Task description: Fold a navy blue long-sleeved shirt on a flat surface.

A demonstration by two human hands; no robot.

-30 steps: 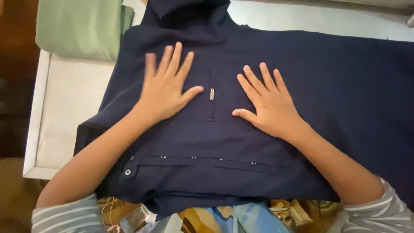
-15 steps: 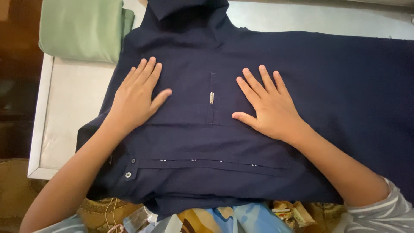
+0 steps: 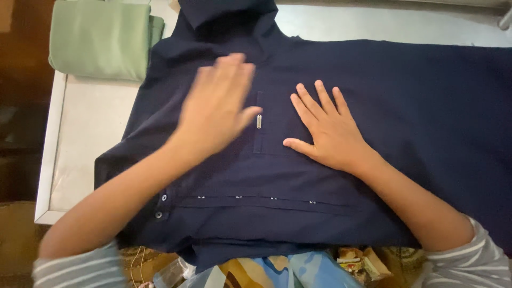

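Your right hand (image 3: 328, 130) lies flat, fingers spread, on the navy garment (image 3: 405, 117); at its 9 o'clock your left hand (image 3: 216, 106), blurred, spreads open, gripping nothing.

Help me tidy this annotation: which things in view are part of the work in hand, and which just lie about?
In hand:
navy garment
left hand, blurred, over it
right hand, flat on it

Lying about:
folded green cloth
white table
patterned fabric

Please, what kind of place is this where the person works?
Probably a home laundry or ironing spot: a navy garment spread flat on a white table, a folded green cloth beside it, patterned fabric below.
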